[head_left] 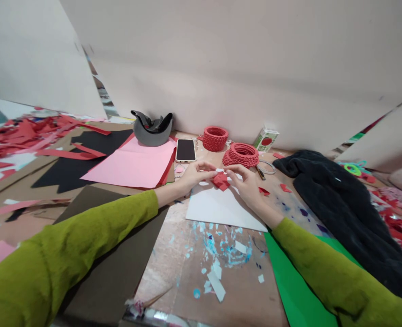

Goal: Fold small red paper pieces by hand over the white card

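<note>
A folded red paper piece (221,180) is pinched at its upper edge between my two hands, above a white sheet (221,210). From the left, my left hand (197,176) grips it between thumb and forefinger. Opposite it, my right hand (245,184) holds the other side with its fingertips. The exact folds are too small to make out. Just beyond my hands stand two red rings of folded paper: a stacked, wider one (241,155) and a neater one (215,138) behind it. Small red paper pieces (285,187) lie right of my right hand.
Pink paper (136,163), a phone (186,150) and a grey cap (152,129) lie at the left back. A small box (266,139) stands by the wall. Dark fabric (344,213) and a green sheet (296,277) are on the right. Paper scraps (216,286) lie in front.
</note>
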Demonstrator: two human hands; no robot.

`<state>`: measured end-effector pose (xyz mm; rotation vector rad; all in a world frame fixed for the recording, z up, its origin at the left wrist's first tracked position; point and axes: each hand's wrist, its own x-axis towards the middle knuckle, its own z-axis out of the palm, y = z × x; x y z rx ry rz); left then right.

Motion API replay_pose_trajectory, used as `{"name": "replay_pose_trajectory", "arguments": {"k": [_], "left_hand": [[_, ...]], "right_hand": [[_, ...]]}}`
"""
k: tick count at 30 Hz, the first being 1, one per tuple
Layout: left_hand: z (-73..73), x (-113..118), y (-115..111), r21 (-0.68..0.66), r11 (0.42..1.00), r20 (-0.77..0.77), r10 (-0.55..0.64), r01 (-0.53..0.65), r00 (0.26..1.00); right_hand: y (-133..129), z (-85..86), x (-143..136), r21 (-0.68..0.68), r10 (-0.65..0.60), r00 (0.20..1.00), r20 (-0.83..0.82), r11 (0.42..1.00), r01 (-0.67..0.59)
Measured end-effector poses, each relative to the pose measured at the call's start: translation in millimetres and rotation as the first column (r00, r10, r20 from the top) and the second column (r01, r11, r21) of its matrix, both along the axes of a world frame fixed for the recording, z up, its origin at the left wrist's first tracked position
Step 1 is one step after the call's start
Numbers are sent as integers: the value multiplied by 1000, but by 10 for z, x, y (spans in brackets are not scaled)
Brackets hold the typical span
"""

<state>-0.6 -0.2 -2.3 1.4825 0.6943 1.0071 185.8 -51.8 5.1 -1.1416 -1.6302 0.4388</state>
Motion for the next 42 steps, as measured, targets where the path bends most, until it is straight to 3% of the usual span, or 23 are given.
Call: {"name": "replay_pose_trajectory", "arguments": {"k": [3,10,18,28,42], "left_hand": [[-6,1,4,-37,999,25,0,1,1000],[11,1,1,-89,995,63,-44,50,997],[-7,-5,21,-86,995,61,-43,48,997],[-34,-5,52,-125,990,106,-49,62,993],[21,-20,11,-54,996,14,-72,73,997]], "right_hand": [[-19,4,-10,77,13,1000,-9,997,-13],[-40,13,-18,60,33,999,16,998,-34],[-28,-16,0,35,-32,999,-5,999,33],[-35,-18,-11,146,19,999,47,989,-25],[-83,15,-36,205,51,982,184,975,-89]]}}
